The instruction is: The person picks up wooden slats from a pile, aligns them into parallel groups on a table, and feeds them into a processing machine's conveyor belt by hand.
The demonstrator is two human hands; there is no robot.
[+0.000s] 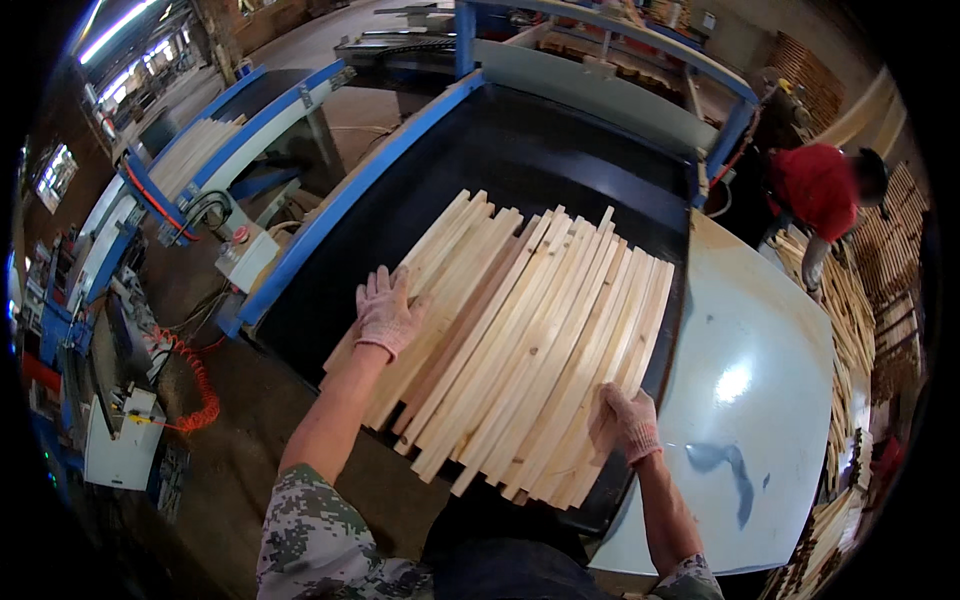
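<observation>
A layer of long, pale wooden strips (540, 350) lies side by side on a black conveyor belt (560, 135), their ends uneven. One strip in the left part is darker brown. My left hand (388, 312), in a pinkish work glove, rests on the left side of the layer with its fingers spread. At the lower right of the layer my right hand (632, 422), gloved alike, is bent round the outermost strips. Part of its fingers is blurred against the wood.
Blue rails (370, 190) edge the belt. On its right is a pale, shiny metal sheet (750, 400). A control box with a red button (241, 236) stands left, near a coiled orange hose (200, 390). A person in red (815, 190) bends over stacked strips (850, 330) at right.
</observation>
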